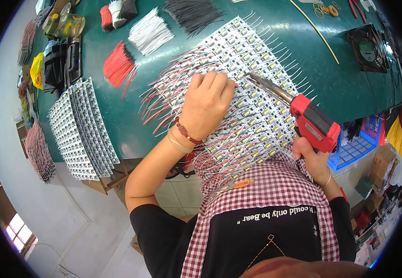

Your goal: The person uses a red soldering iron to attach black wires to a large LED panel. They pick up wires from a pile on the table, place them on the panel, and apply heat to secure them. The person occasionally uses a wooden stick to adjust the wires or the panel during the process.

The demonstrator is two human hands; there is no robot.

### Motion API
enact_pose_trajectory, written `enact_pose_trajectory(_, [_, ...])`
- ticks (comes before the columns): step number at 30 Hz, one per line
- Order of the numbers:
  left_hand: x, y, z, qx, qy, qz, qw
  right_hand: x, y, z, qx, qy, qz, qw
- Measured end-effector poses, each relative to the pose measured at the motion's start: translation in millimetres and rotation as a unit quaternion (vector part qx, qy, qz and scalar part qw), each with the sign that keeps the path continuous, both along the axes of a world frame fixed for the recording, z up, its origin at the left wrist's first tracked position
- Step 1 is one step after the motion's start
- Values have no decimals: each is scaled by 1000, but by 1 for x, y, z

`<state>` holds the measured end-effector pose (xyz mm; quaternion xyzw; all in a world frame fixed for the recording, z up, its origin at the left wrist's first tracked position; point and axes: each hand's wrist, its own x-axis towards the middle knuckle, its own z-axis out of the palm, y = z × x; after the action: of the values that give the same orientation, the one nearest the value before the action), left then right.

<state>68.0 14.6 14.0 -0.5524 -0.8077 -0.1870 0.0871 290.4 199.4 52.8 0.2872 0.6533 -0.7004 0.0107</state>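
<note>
A white circuit board panel (256,95), crowded with small components and rows of thin wires, lies at the near table edge. Over its left half, my left hand (208,102) is closed with bent fingers, and a bit of red wire (236,85) shows at the fingertips. Red and white wires fan out from the panel's left side; pale ones stick out along its right. My right hand (310,157) grips a red and black soldering gun (314,121) from the right. The gun's metal tip hovers close to the components, just right of my left fingers; whether it touches cannot be seen.
Left of me, several unwired panels (83,129) are stacked at the green table's (131,109) edge. Bundles of red wires (119,65), white wires (151,32) and black wires (194,15) lie beyond. A black fan (367,48) stands far right, above a blue crate (356,148).
</note>
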Motion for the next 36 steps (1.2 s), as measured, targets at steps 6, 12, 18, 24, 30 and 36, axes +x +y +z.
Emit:
enact_pose_trajectory(6, [12,-3,13,37,-21,-4,999,16,4,-9,16,32,41,999])
enact_pose_trajectory(12, [21,-3,-10,53,-87,-3,995,26,2,-12,6,-13,57,998])
enact_pose_trajectory(18, [23,-1,-11,70,-95,14,993,26,4,-12,-38,-31,32,998])
enact_pose_trajectory(24, [22,0,-13,84,-120,18,989,28,3,-16,11,-48,46,998])
enact_pose_trajectory(30, [20,0,-14,84,-120,19,989,25,3,-11,-29,-35,28,999])
enact_pose_trajectory(36, [17,0,-13,60,-92,12,994,26,3,-12,-52,-18,20,998])
